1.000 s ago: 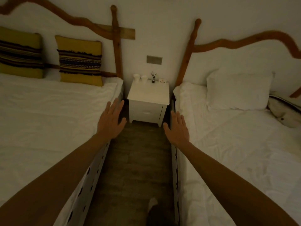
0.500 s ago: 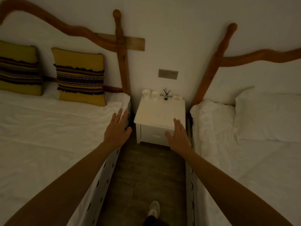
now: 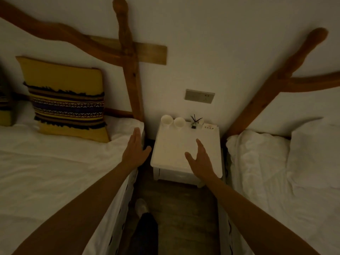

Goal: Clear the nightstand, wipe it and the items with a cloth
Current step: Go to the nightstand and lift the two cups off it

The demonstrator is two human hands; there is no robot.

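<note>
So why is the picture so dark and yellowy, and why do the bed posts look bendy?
Head view: the room is dimly lit, so everything looks brownish and grainy; the white nightstand is the brightest thing. The wide-angle lens makes the wooden bed posts lean outward. The small items at the back, like the two cups, are too soft to make out details.

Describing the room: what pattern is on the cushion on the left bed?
Yellow cushion with dark woven stripes, head view.

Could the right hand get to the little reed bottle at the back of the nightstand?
Probably yes. The right hand is open over the nightstand, and the bare top between it and the reed bottle leaves the way free.
</note>
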